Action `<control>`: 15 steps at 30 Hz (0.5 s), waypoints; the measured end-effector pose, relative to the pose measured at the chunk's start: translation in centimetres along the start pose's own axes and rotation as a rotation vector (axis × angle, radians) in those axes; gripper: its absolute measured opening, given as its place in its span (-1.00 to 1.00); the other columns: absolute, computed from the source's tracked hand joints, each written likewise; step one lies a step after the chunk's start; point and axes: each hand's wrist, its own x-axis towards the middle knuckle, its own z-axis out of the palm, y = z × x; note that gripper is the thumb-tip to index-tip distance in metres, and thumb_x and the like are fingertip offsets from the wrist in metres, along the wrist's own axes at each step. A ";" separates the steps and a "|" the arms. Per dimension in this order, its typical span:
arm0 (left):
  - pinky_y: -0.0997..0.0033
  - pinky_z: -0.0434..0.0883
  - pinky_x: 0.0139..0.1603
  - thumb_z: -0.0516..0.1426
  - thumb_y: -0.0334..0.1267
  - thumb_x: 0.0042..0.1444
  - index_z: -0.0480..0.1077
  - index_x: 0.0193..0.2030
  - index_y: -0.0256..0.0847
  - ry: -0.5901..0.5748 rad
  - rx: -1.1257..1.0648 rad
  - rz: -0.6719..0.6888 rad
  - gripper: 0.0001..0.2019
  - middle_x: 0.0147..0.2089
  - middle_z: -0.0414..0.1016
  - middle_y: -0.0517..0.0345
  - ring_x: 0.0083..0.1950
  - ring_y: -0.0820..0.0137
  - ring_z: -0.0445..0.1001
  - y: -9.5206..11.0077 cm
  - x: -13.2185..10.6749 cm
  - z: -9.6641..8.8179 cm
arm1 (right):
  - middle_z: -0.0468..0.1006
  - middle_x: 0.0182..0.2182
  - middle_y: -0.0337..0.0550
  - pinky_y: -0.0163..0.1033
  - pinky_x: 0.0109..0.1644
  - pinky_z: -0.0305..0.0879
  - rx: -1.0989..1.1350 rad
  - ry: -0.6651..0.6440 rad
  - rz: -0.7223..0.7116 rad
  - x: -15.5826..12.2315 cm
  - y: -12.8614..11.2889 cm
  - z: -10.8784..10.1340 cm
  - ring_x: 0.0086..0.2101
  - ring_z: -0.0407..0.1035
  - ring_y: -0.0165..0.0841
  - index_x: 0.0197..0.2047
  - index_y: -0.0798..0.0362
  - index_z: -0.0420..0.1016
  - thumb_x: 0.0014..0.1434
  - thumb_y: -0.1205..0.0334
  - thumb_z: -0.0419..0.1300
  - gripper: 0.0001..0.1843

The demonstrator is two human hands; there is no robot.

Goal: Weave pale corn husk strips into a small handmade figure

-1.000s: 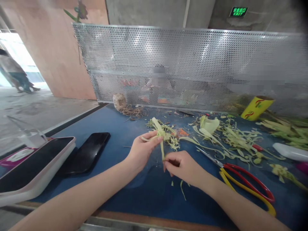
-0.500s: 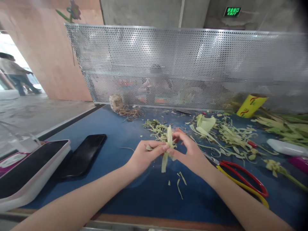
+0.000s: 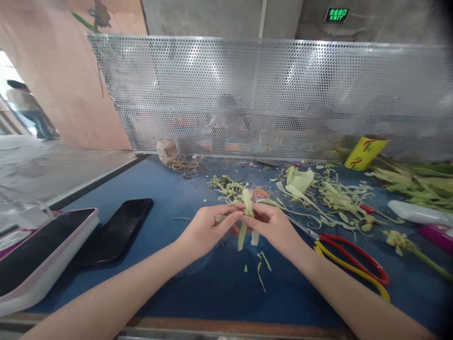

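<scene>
My left hand point(image 3: 203, 227) and my right hand point(image 3: 278, 230) meet over the middle of the blue table. Between their pinched fingertips they hold a small piece of crossed or folded pale green leaf strips point(image 3: 247, 200). One strip stands up above the fingers, and ends hang below them. My fingers hide the middle of the piece. Just behind it lie small green curled scraps point(image 3: 228, 188) and an orange scrap point(image 3: 260, 192). Thin leaf slivers point(image 3: 261, 276) rest on the table nearer to me. Scissors point(image 3: 312, 234) with red and yellow handles lie beside my right forearm.
A black phone point(image 3: 122, 230) and a white-edged case point(image 3: 53, 255) lie left. Twine point(image 3: 189, 165) sits by a pale block point(image 3: 166, 150). Leaf shreds point(image 3: 332, 196), a yellow roll point(image 3: 364, 153) and a white-handled tool point(image 3: 417, 212) are right. A perforated metal screen point(image 3: 283, 99) borders the back.
My right fingers, raised and spread behind the strips before, have come down and closed around the piece. A second strip end now shows below. The view has shifted slightly.
</scene>
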 end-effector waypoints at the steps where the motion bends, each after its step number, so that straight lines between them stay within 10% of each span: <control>1: 0.56 0.33 -0.49 0.03 -0.09 0.05 0.44 -0.33 -0.22 0.036 0.065 0.005 -0.73 -0.56 0.48 0.20 -0.53 0.46 0.43 0.0 0.0 -0.1 | 0.41 -0.52 -0.24 -0.34 -0.44 0.27 -0.023 0.010 0.005 0.0 0.0 0.0 -0.53 0.27 -0.47 -0.22 0.07 0.47 -0.01 0.14 0.17 -0.72; 6: 0.60 0.27 -0.53 -0.01 -0.08 0.07 0.33 -0.63 -0.23 0.085 0.228 0.062 -0.63 -0.65 0.42 0.24 -0.59 0.53 0.37 0.1 -0.2 -0.3 | 0.35 -0.54 -0.28 -0.37 -0.48 0.21 0.083 -0.057 0.061 -0.2 -0.4 0.1 -0.54 0.23 -0.49 -0.29 0.08 0.44 -0.04 0.12 0.20 -0.75; 15: 0.59 0.30 -0.44 -0.03 -0.11 0.10 0.34 -0.59 -0.23 0.038 0.233 0.066 -0.65 -0.66 0.43 0.24 -0.56 0.51 0.40 0.1 -0.3 -0.3 | 0.30 -0.61 -0.35 -0.42 -0.53 0.12 0.283 0.108 0.148 0.0 -0.1 0.1 -0.60 0.17 -0.56 -0.41 0.08 0.41 -0.08 0.12 0.23 -0.79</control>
